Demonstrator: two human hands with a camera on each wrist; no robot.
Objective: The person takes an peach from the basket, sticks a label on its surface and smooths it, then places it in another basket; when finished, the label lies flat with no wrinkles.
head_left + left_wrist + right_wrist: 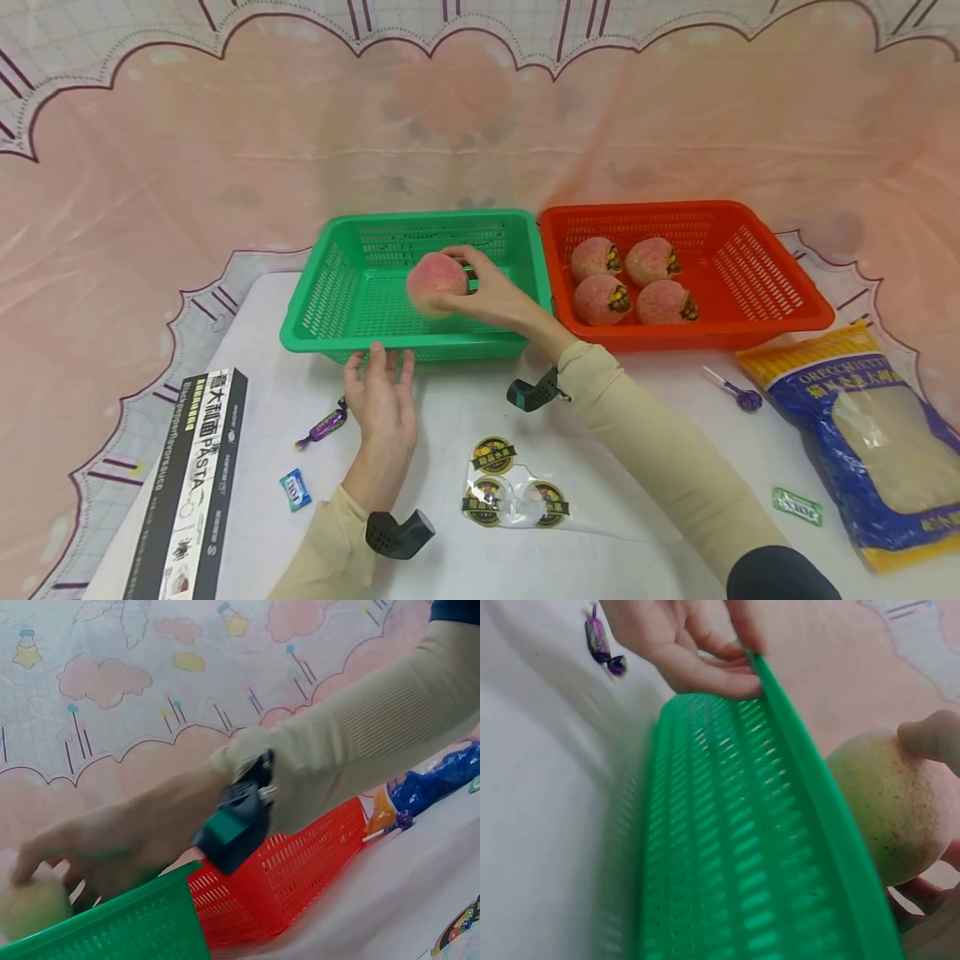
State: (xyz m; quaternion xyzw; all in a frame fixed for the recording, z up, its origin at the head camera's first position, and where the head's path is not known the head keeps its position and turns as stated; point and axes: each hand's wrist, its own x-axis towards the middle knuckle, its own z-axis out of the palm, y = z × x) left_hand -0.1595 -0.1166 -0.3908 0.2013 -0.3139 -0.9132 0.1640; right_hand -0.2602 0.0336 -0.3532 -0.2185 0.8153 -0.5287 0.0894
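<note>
My right hand (pixel 491 292) holds a pink peach (pixel 433 283) between thumb and fingers, over the inside of the green basket (pixel 303 321). From the right wrist view the peach (pixel 881 802) shows a yellow-green side, just beyond the basket rim (pixel 821 784). My left hand (pixel 382 400) is at the basket's front edge, its fingertips gripping the rim from below and above, as the right wrist view shows. Several stickered peaches (pixel 603 300) sit in the red basket (pixel 750 333) to the right. In the left wrist view, the right hand (pixel 120 832) looks blurred.
A black pasta box (pixel 187 483) lies at the left, near a purple wrapped candy (pixel 324 426) and a blue one (pixel 296 490). Clear film with round stickers (pixel 493 455) lies in front. At right are a lollipop (pixel 747 400), green candy (pixel 797 506) and pasta bag (pixel 877 442).
</note>
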